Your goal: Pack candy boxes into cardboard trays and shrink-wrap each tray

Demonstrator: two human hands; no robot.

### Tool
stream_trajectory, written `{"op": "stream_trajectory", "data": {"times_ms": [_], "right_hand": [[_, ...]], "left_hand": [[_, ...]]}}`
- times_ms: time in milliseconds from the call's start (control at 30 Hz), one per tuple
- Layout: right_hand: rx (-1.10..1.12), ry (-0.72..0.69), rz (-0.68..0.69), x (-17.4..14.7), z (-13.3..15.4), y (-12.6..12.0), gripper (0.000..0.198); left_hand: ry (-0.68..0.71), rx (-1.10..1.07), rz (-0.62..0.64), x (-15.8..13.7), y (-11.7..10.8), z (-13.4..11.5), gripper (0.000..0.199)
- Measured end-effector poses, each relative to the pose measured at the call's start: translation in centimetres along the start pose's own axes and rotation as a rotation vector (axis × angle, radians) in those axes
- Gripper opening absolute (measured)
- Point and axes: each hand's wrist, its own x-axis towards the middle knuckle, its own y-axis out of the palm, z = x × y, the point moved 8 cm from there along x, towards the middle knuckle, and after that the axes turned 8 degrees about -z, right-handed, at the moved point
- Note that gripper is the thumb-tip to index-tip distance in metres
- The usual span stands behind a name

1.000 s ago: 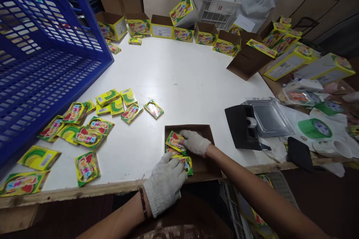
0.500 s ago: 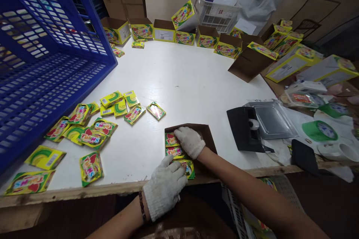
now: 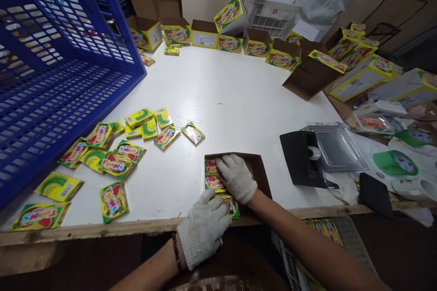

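Observation:
An open cardboard box [image 3: 262, 175] stands at the table's near edge, with small yellow-green printed packs [image 3: 213, 182] in rows along its left side. My right hand [image 3: 237, 177], in a white knit glove, reaches inside with curled fingers on the packs at the far end; its fingertips are partly hidden. My left hand [image 3: 205, 229], gloved too, is wrapped over the box's near left corner, its fingers against the nearest packs [image 3: 232, 207]. Left of the box lie several loose packs, among them one with a shiny face [image 3: 193, 133] and one near the edge [image 3: 114, 201].
A blue plastic crate [image 3: 112, 77] lies on its side at the left. Yellow display boxes [image 3: 205, 40] line the back. On the right are a black tape dispenser [image 3: 295, 157], a clear plastic tray [image 3: 336, 148] and green tape [image 3: 389, 163]. The wooden edge [image 3: 136, 231] runs along the front.
The whole view has shifted slightly, moving things a little to the right. My right hand has drawn slightly nearer within the box; my left hand stays at the same corner.

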Motion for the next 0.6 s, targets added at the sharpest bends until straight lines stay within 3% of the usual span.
{"op": "stream_trajectory", "data": {"times_ms": [133, 233, 300, 367, 400, 467, 533, 600], "right_hand": [[0.017, -0.041, 0.205, 0.8, 0.4, 1.5, 0.032], [0.178, -0.127, 0.316, 0.3, 0.8, 1.3, 0.029], [0.32, 0.051, 0.252, -0.5, -0.6, -0.3, 0.035], [0.4, 0.39, 0.248, -2.6, -2.8, -1.4, 0.043], [0.426, 0.541, 0.308, -4.1, -3.4, -1.5, 0.047], [0.509, 0.684, 0.507, -6.6, -2.6, -1.3, 0.051], [0.581, 0.67, 0.658, -7.8, -0.6, -1.1, 0.052], [0.58, 0.628, 0.714, -8.0, 0.9, -0.8, 0.054]], "left_hand": [[-0.004, -0.037, 0.008, 0.3, -0.1, 0.2, 0.018], [-0.017, -0.151, -0.147, 0.1, -1.8, 0.2, 0.01], [-0.061, -0.27, -0.378, -0.7, -3.7, 0.8, 0.019], [-0.24, -0.362, -0.604, -2.1, -4.6, 2.6, 0.04], [-0.385, -0.395, -0.671, -2.9, -4.3, 3.8, 0.049], [-0.684, -0.491, -0.657, -4.1, -2.0, 5.9, 0.058], [-0.872, -0.613, -0.548, -4.4, 1.1, 6.7, 0.061], [-0.927, -0.697, -0.489, -4.3, 3.1, 6.5, 0.064]]}}
